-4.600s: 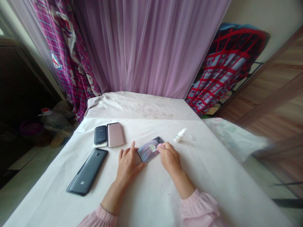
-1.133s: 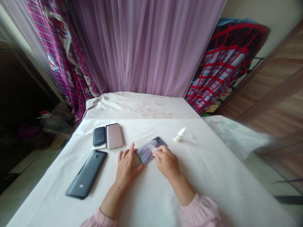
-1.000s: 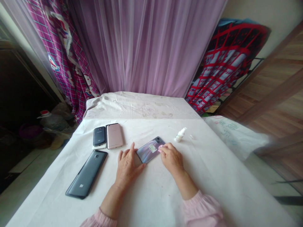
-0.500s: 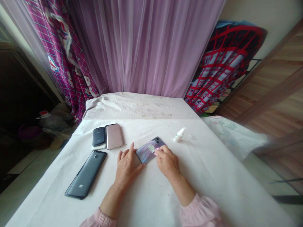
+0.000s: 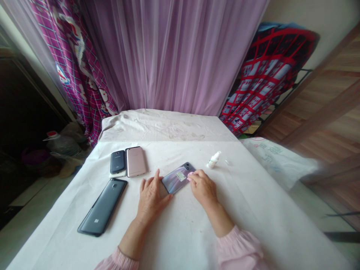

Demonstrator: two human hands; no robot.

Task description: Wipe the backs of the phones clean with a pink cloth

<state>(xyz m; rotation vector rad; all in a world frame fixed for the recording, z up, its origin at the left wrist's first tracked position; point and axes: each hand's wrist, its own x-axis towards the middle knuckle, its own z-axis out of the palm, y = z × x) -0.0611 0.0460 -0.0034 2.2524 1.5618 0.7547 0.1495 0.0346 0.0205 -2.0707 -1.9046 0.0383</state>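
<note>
A shiny purple-grey smartphone [image 5: 174,181] lies back up on the white-covered table, with a pale label stuck to it and its cameras at the upper right. My left hand [image 5: 151,195] grips its lower-left end, thumb at the near edge and fingers at the far edge. Over the right side, my right hand [image 5: 203,187] pinches a small pink wad [image 5: 190,174] against the phone's back near the cameras. Most of the wad is hidden by the fingers, so its material is unclear. A white spray bottle [image 5: 213,160] stands beyond my right hand, its small clear cap [image 5: 227,162] beside it.
At the left lie a large dark phone [image 5: 102,208], a rose-gold phone [image 5: 136,162] and a small dark phone [image 5: 117,161] resting on a white one [image 5: 118,174]. Purple curtains [image 5: 174,56] hang behind the table [image 5: 180,240]. A white plastic bag [image 5: 277,159] sits off its right edge.
My right hand has shifted slightly right and up with the pink wad, from beside the label toward the camera end. My left hand and the phone stay in place.
</note>
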